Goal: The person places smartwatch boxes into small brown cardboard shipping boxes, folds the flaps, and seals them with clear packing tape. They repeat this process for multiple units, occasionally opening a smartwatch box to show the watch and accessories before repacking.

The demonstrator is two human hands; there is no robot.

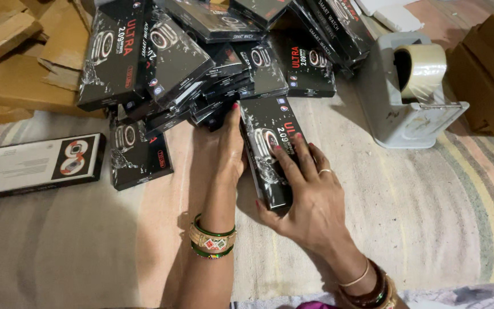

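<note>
A long black watch box (pixel 270 146) lies on the striped cloth in the middle. My right hand (pixel 307 194) rests on top of it, fingers spread over its face and thumb hooked around its near end. My left hand (pixel 224 151) presses flat against the box's left side, fingertips reaching toward the pile. Behind both hands is a heap of several similar black boxes (pixel 201 57), stacked loosely at angles.
A grey tape dispenser (pixel 398 106) with a clear tape roll stands at the right. Brown cartons (pixel 24 63) sit at the far left and at the right edge (pixel 490 68). Two more boxes (pixel 38 166) (pixel 138 157) lie flat at the left on the striped cloth (pixel 430 217).
</note>
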